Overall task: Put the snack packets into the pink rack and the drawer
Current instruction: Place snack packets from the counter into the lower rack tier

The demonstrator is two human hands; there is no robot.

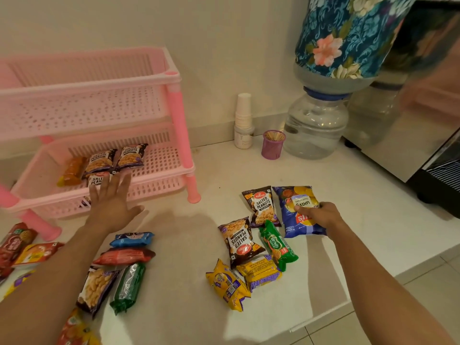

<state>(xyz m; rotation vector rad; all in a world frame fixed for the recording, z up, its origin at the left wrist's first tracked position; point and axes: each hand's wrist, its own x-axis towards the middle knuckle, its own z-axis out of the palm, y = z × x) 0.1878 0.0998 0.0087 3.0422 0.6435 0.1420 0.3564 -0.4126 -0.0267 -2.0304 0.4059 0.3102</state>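
A white counter carries a pink rack at the back left, with a stack of paper cups, a purple toothpick holder and a water jar along the wall. Snack packets lie loose on it: peanut packets, a green biscuit pack, yellow packs and a blue chips bag to the right; blue, red and green packs to the left

- The left hand, fingers spread flat, reaches over the pink rack's lower shelf, where peanut packets lie.
- The right hand grips a blue chips bag on the white counter, among scattered snack packets.
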